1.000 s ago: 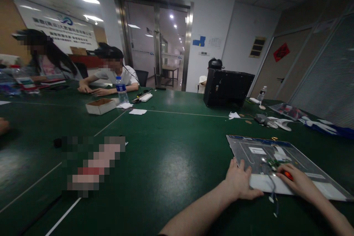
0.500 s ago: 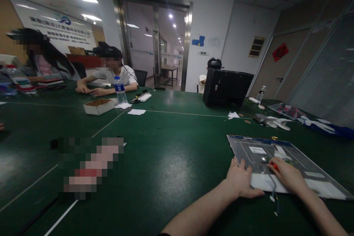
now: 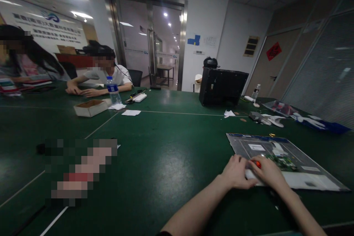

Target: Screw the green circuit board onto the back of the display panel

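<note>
A flat grey display panel lies face down on the green table at the right, with a green circuit board and a white strip along its near side. My left hand is closed over the panel's near left corner, fingers bent on top and thumb by the near edge. Close beside it, my right hand is closed around a tool with an orange-red handle. Its tip is hidden between my hands, so the tool's kind does not show. A small loose wire hangs dimly below the near edge.
Across the table stand a black box-like case, a water bottle and an open cardboard box. White gloves lie beyond the panel. A blurred-out object lies at left. Other people sit at the far side.
My right hand has moved left with the orange-handled tool, from the circuit board toward my left hand. My left hand's fingers have bent more. The view has shifted slightly right.
</note>
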The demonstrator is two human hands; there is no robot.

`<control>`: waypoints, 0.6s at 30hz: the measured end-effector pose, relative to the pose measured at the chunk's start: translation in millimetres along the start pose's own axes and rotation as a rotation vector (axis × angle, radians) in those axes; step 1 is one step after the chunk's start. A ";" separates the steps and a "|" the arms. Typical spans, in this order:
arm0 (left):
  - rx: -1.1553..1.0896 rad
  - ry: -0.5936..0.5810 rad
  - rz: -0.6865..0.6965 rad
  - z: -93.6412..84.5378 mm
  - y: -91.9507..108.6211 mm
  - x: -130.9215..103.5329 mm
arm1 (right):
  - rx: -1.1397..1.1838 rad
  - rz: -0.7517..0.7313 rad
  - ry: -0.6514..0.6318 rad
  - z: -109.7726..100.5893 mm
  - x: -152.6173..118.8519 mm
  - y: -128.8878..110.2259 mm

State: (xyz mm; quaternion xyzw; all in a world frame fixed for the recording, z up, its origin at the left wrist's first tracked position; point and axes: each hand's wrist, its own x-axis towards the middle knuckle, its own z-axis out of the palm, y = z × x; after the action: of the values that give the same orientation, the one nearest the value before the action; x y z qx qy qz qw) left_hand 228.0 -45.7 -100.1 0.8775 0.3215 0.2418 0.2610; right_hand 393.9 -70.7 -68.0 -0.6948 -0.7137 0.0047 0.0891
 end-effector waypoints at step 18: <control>0.210 -0.098 0.176 -47.8 8.0 -81.3 | -0.238 0.392 -0.014 -6.0 4.3 13.1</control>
State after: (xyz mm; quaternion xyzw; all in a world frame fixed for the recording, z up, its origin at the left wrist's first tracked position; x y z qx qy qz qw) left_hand 148.3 -92.6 -80.4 0.9355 0.2538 0.1857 0.1608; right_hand 407.6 -66.6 -63.3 -0.8258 -0.5611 -0.0574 -0.0010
